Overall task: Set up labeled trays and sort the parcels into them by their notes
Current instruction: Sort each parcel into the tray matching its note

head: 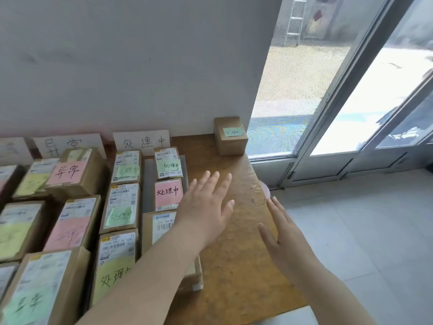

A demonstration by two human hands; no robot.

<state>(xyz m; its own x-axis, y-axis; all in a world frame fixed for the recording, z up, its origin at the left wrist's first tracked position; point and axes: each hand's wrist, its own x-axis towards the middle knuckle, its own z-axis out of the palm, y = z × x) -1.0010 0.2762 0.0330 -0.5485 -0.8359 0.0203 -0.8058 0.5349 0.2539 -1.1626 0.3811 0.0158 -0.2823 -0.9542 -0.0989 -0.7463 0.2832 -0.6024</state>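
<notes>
A small cardboard parcel (pixel 230 137) with a green note stands alone at the far right corner of the wooden table (pixel 236 254), against the wall. My left hand (pixel 206 207) hovers open over the table, fingers spread, beside a parcel with a pink note (pixel 168 194). My right hand (pixel 283 238) is open too, at the table's right edge, holding nothing. Several parcels with green, pink and yellow notes lie in rows on the left; a grey tray (pixel 148 184) shows under some. White handwritten label cards (pixel 141 141) lean on the wall behind them.
A white wall closes the far side. To the right a glass sliding door (pixel 328 102) and a tiled floor (pixel 363 231). A second label card (pixel 68 144) leans further left. Bare wood lies between the rows and the lone parcel.
</notes>
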